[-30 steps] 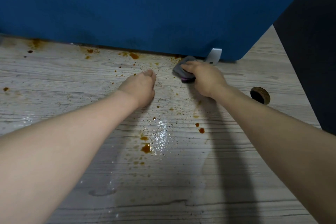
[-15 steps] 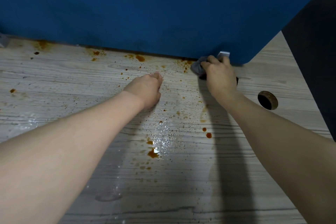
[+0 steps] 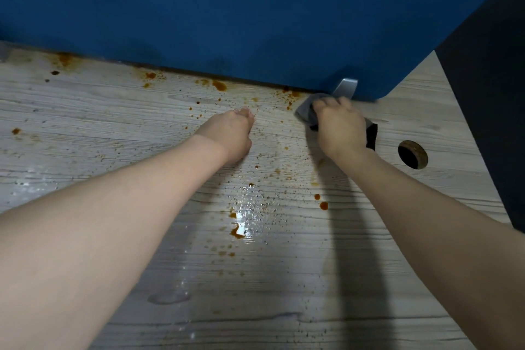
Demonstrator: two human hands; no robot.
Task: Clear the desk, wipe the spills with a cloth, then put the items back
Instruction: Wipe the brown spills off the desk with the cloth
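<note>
My right hand presses a grey cloth flat on the pale wood-grain desk, close to the foot of the blue partition. A dark end of the cloth shows at the wrist side. My left hand rests on the desk as a loose fist, a short way left of the cloth, holding nothing. Brown spill spots run along the desk's back edge. A brown puddle with wet droplets lies nearer to me between my arms. Two brown drops sit beside my right forearm.
A blue partition stands along the desk's far edge, with a metal bracket just behind the cloth. A round cable hole is in the desk right of my right hand. Dark space lies beyond the desk's right edge.
My right hand slid the cloth from the desk's middle rightwards and back to the partition's foot by the bracket, and stays there now. My left hand stayed put.
</note>
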